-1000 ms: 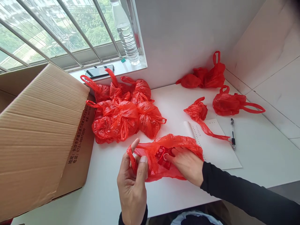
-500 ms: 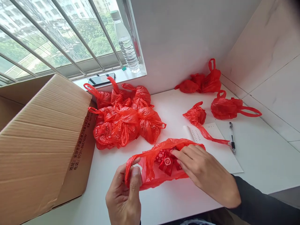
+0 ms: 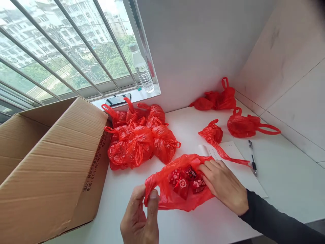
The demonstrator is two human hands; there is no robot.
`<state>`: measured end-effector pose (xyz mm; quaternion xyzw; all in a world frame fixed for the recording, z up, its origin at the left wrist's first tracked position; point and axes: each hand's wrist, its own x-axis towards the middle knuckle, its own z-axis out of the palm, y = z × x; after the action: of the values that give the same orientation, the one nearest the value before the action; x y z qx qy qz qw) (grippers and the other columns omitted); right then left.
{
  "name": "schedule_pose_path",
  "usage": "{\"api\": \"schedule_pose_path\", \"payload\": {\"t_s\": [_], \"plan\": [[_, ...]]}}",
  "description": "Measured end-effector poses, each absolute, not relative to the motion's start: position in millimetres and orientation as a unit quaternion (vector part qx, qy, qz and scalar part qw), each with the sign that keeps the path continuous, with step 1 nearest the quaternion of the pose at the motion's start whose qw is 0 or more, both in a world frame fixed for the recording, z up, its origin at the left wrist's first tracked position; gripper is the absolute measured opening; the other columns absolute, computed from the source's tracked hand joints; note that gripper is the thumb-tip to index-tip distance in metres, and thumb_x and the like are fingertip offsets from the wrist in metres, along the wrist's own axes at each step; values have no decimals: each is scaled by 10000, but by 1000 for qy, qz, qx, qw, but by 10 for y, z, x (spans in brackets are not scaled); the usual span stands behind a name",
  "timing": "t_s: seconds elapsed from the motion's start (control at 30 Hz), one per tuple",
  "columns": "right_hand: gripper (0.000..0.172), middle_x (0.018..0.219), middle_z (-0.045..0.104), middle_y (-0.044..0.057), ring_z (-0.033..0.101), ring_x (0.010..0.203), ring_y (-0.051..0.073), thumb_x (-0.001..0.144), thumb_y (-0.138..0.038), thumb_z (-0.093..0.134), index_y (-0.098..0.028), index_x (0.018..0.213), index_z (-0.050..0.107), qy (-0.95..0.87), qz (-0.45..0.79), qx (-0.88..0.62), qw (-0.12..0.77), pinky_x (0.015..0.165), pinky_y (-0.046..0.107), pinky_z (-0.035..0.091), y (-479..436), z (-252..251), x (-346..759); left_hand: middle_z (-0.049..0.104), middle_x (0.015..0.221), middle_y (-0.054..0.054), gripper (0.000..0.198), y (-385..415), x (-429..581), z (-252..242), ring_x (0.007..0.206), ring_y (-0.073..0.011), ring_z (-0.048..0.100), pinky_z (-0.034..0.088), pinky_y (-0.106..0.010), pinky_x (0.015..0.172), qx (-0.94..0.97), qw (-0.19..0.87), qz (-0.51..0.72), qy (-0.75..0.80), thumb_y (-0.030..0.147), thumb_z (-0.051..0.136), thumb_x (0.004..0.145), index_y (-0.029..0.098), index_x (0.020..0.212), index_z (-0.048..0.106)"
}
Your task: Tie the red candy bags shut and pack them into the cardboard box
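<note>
An open red plastic bag (image 3: 165,196) lies between my hands on the white table (image 3: 109,206). Several small red wrapped packets with printed designs, such as the one with a pale round emblem (image 3: 182,187), show inside its mouth. My left hand (image 3: 143,215) pinches the bag's left handle between thumb and fingers. At the opposite end, my right hand (image 3: 223,184) is closed on the bag's right edge, its fingertips partly hidden by the plastic. Just beyond the bag sits a cluster of tied red bags (image 3: 138,144).
A large cardboard box (image 3: 58,169) stands open at left. More red bags (image 3: 245,123) lie at back right, near a notebook (image 3: 254,186) and a pen (image 3: 253,159). On the windowsill are a water bottle (image 3: 144,76) and a phone (image 3: 118,100).
My right hand has drawn back from among the packets to the bag's right edge, so more packets show. The camera view has shifted, and my left hand still holds the handle.
</note>
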<state>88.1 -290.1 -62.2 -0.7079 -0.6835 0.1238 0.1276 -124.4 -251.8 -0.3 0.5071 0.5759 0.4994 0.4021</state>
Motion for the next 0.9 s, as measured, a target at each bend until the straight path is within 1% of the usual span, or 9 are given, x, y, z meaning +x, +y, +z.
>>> {"api": "schedule_pose_path", "payload": {"t_s": [0.13,0.2,0.27,0.37,0.47,0.57,0.7,0.8,0.9], "plan": [[197,1010,623,34,592,960,215,973,-127,443,-257,1049,570,-664,177,-660,304,853,405,498,-3017,-273,923,621,978,-25,206,-2436,-1310,133,969,-159,561,467,-194,774,549,350,543,530,385,740,835,224,713,701],[182,1037,611,26,599,998,197,991,-176,429,-286,1060,556,-656,178,-634,369,841,359,526,-3081,-77,946,626,1170,-37,260,-2401,-1335,197,1161,-209,541,477,-241,906,545,368,561,503,396,737,835,211,663,675],[152,1043,603,20,614,992,181,986,-222,457,-307,1063,557,-645,162,-627,405,788,305,557,-3133,80,977,670,1182,-57,268,-2371,-1344,251,1226,-264,550,494,-342,968,525,443,546,480,449,707,851,220,712,695],[110,1004,618,5,648,928,159,951,-257,534,-314,1043,555,-639,134,-620,434,695,230,580,-3171,197,1030,741,883,-51,272,-2330,-1320,300,1055,-267,663,537,-425,923,491,556,504,442,506,636,892,253,860,731],[73,903,638,-14,680,799,144,938,-262,550,-306,991,528,-626,143,-623,446,605,193,580,-3179,203,1061,704,704,8,199,-2313,-1270,309,805,-206,704,570,-411,845,461,605,503,409,469,647,899,316,1000,726],[134,868,660,-14,699,719,151,923,-292,571,-307,1048,524,-610,159,-631,453,578,195,593,-3193,191,1055,678,687,19,278,-2335,-1233,285,696,-176,679,582,-374,768,449,622,495,408,435,700,869,353,1135,703],[375,1027,703,29,729,879,188,904,-330,613,-321,1262,505,-618,162,-619,456,682,217,624,-3224,253,1033,620,648,16,452,-2373,-1211,224,657,-157,621,561,-327,713,464,630,468,410,402,693,879,389,1324,615],[319,953,672,4,712,829,161,913,-285,621,-363,1216,557,-655,179,-581,449,712,219,618,-3246,334,1018,539,599,29,454,-2408,-1166,192,579,-130,520,510,-280,635,485,631,444,412,404,675,891,382,1339,604],[287,940,622,2,693,793,133,939,-185,596,-384,1146,602,-693,231,-522,441,709,209,606,-3258,402,976,602,694,-21,549,-2516,-1088,172,591,-148,522,487,-273,582,509,608,397,462,417,732,834,317,1358,601]]}}
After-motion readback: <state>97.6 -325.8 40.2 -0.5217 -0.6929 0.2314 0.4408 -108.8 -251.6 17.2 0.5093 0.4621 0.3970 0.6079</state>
